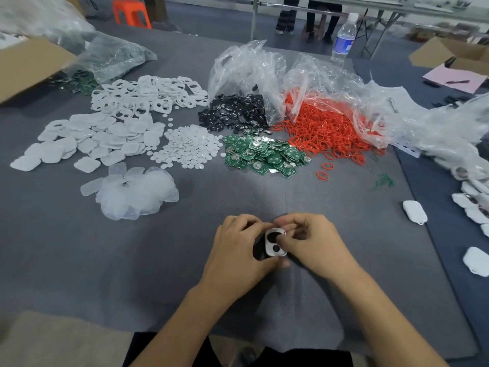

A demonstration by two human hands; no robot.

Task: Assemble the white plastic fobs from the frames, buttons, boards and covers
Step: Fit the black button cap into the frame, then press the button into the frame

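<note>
Nearest, two bare forearms reaching in from the bottom edge over the grey tabletop [158, 260]. Left hand [235, 252] and right hand [315, 245] meeting low in the middle, fingers [246, 221] of both curled and clamped on one white fob frame [275, 242]. Frame held just above the tabletop, between the two thumbs, showing two round dark spots, one above the other. Something dark under the left palm, too hidden to name.

Beyond the hands, seven heaps in a loose arc:
- at far left, flat white covers [100, 136]
- behind those, open white frames [148, 94]
- nearer, translucent covers [135, 192]
- centre, small white discs [188, 148]
- behind the discs, black buttons [235, 112], spilling from a clear bag [246, 67]
- just beside the discs, green boards [264, 154]
- right of those, red rings [330, 131], spilling from a second clear bag [325, 80]

A few red rings lying loose, near the boards.

At right, two closed white fobs [414, 211] lying well apart from each other, with more at the edge. One water bottle [344, 38] upright at the far side. Two cardboard boxes [29, 64], one at each far corner.
</note>
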